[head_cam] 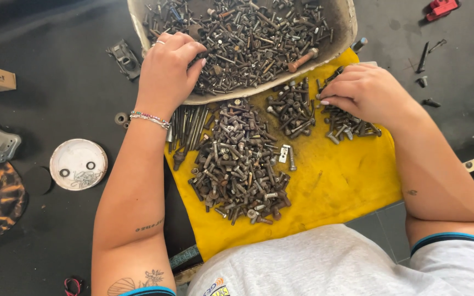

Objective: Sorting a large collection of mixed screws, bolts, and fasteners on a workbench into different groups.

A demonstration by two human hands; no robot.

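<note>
Dark worktop (56, 98), perhaps grey-tiled floor (379, 230)

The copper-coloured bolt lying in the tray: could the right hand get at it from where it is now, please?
Probably yes. The copper-coloured bolt lies on top of the heap near the tray rim, uncovered. The right hand rests on a small bolt pile just below that rim, with only the low rim between them.
</note>
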